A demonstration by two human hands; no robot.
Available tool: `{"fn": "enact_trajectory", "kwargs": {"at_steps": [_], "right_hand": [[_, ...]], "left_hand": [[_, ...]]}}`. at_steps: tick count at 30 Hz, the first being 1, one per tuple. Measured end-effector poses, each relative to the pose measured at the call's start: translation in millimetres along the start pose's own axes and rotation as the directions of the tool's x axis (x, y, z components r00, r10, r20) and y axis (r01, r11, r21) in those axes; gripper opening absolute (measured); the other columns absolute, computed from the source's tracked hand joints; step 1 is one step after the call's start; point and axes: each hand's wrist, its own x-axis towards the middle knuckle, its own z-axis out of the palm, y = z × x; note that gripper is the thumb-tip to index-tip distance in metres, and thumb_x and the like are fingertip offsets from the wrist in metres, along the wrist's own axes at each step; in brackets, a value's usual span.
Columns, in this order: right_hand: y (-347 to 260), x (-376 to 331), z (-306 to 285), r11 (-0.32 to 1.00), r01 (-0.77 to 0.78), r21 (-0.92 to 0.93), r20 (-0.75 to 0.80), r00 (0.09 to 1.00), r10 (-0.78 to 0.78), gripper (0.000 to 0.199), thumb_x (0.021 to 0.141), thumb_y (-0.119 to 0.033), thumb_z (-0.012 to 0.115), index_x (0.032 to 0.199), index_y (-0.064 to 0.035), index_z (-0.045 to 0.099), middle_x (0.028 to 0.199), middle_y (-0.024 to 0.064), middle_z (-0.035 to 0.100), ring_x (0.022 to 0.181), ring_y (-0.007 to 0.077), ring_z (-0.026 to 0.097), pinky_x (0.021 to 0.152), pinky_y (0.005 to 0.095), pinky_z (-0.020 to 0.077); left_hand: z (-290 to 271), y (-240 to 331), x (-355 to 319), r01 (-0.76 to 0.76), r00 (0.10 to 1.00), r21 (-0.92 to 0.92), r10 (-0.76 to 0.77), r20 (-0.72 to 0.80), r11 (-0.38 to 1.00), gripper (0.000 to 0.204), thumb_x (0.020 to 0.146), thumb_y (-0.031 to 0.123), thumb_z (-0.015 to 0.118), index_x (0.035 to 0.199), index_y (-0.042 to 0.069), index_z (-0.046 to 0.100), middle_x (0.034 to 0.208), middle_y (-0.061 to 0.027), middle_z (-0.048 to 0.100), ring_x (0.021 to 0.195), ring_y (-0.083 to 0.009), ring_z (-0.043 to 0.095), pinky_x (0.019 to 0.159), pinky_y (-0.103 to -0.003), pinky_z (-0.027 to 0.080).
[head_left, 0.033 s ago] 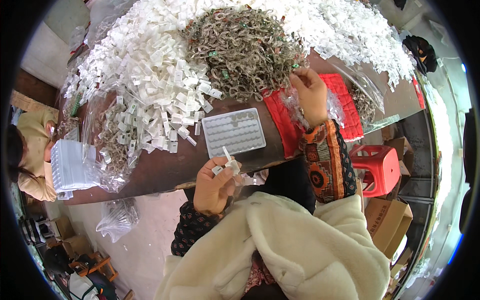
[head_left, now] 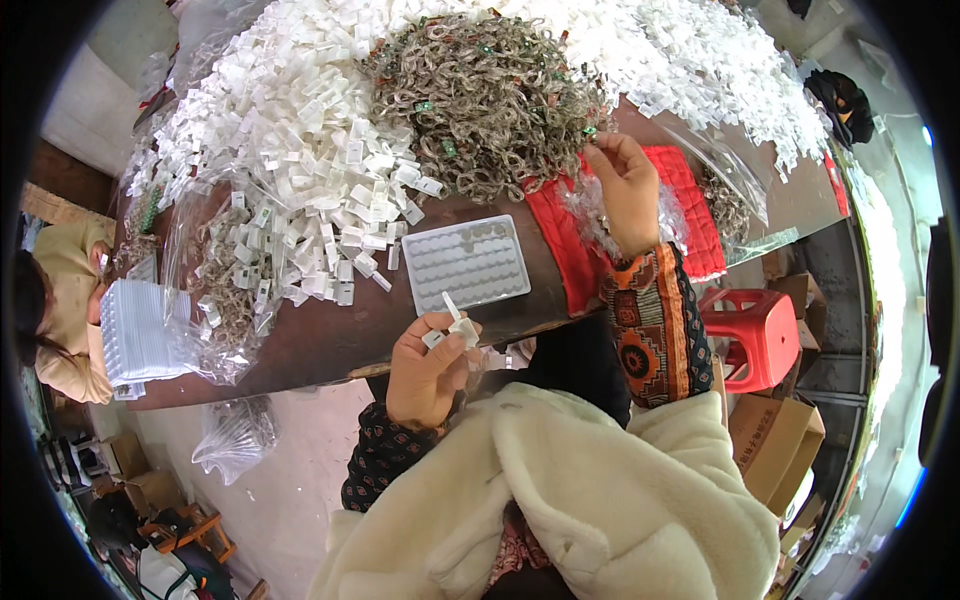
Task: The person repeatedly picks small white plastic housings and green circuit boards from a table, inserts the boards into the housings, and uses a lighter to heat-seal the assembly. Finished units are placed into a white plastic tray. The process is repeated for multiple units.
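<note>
My left hand (head_left: 428, 375) is closed around a few small white plastic casings (head_left: 463, 330), one sticking up past the fingertips, just in front of the table edge. My right hand (head_left: 630, 195) reaches over a red quilted cloth (head_left: 685, 190) to the right edge of a heap of looped, clear-grey cords (head_left: 480, 110). Its thumb and forefinger are pinched together beside a tiny green piece (head_left: 589, 131); what they grip is too small to tell. Between the hands lies a white tray (head_left: 465, 270) with scalloped rows, a few small translucent pieces at its far right.
Piles of white casings (head_left: 320, 150) cover the table's left and back. Crumpled clear plastic lies on the red cloth. At left are stacked trays (head_left: 145, 330) and a co-worker's sleeve (head_left: 75, 365). A red stool (head_left: 755, 340) and cardboard box (head_left: 775, 450) stand at right.
My right hand has shifted very slightly to the right at the edge of the cord heap. My left hand and the tray look practically the same.
</note>
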Motion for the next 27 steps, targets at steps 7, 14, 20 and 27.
{"fn": "enact_trajectory", "kwargs": {"at_steps": [7,14,20,27], "right_hand": [[-59.0,-53.4,7.8,0.973,0.225,-0.047,0.307,0.93,-0.2,0.02,0.092,0.004,0.058,0.111,-0.0007,0.063,0.092,0.0046,0.064,0.077,0.01,0.059,0.069,0.0248,0.0483],[-87.4,-135.8,28.9,0.967,0.238,-0.085,0.568,0.809,-0.149,0.021,0.087,0.006,0.065,0.107,-0.0004,0.066,0.089,0.0091,0.064,0.066,0.0128,0.063,0.057,0.0266,0.0514],[-88.1,-159.0,37.2,0.98,0.2,0.02,0.521,0.834,-0.181,0.022,0.088,0.007,0.065,0.109,0.0004,0.067,0.095,0.0098,0.065,0.07,0.0125,0.066,0.06,0.0254,0.0545],[-91.6,-172.0,46.1,0.995,0.089,0.041,0.499,0.861,-0.098,0.017,0.087,0.006,0.066,0.102,-0.0007,0.069,0.093,0.0088,0.067,0.068,0.012,0.064,0.059,0.0245,0.0523]], "left_hand": [[12.5,-3.2,-1.8,-0.117,0.993,0.063,0.117,0.007,0.991,0.019,0.09,0.007,0.067,0.106,0.003,0.059,0.104,-0.0149,0.065,0.077,-0.015,0.064,0.045,-0.017,0.046],[20.1,-1.3,-14.6,-0.274,0.962,0.086,0.274,0.02,0.958,0.02,0.09,-0.001,0.064,0.109,0.003,0.058,0.111,-0.0159,0.067,0.076,-0.0135,0.066,0.044,-0.02,0.044],[21.2,-3.9,-20.4,-0.394,0.918,0.073,0.39,0.063,0.916,0.021,0.088,-0.001,0.068,0.106,0.003,0.059,0.106,-0.0143,0.066,0.078,-0.0139,0.064,0.053,-0.02,0.046],[19.2,-1.9,-22.6,-0.46,0.886,0.118,0.448,0.115,0.88,0.022,0.087,-0.007,0.068,0.106,0.002,0.059,0.114,-0.0167,0.066,0.095,-0.017,0.066,0.084,-0.03,0.055]]}}
